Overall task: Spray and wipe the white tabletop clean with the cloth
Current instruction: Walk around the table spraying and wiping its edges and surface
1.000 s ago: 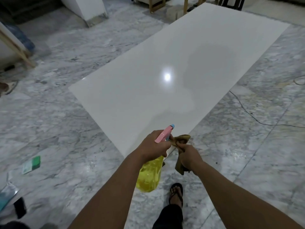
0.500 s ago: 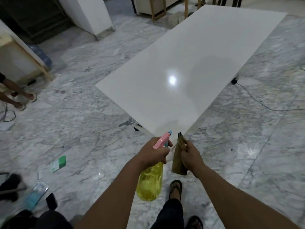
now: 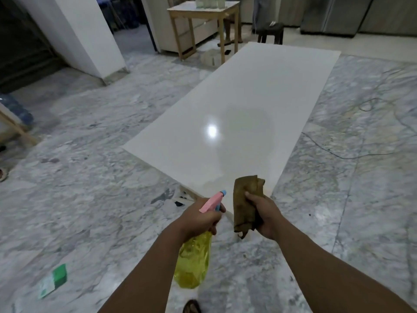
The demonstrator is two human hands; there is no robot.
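The long white tabletop [image 3: 243, 109] stretches away from me, glossy, with a lamp's reflection near its middle. My left hand [image 3: 198, 219] grips a yellow spray bottle [image 3: 193, 263] by its pink trigger head, the blue nozzle pointing at the table's near corner. My right hand [image 3: 264, 214] holds a brown cloth [image 3: 244, 201] bunched upright, just before the near edge of the table. Both hands hover in front of the table, apart from its surface.
Grey marble floor [image 3: 90, 177] surrounds the table. A thin cable [image 3: 334, 152] runs across the floor on the right. A green and white packet [image 3: 54, 280] lies at lower left. A wooden side table [image 3: 203, 21] and dark stool [image 3: 270, 32] stand beyond the far end.
My view has lifted, showing more of the room behind the table. My right hand has raised and turned the cloth, which now stands broader. The left hand keeps the bottle in place.
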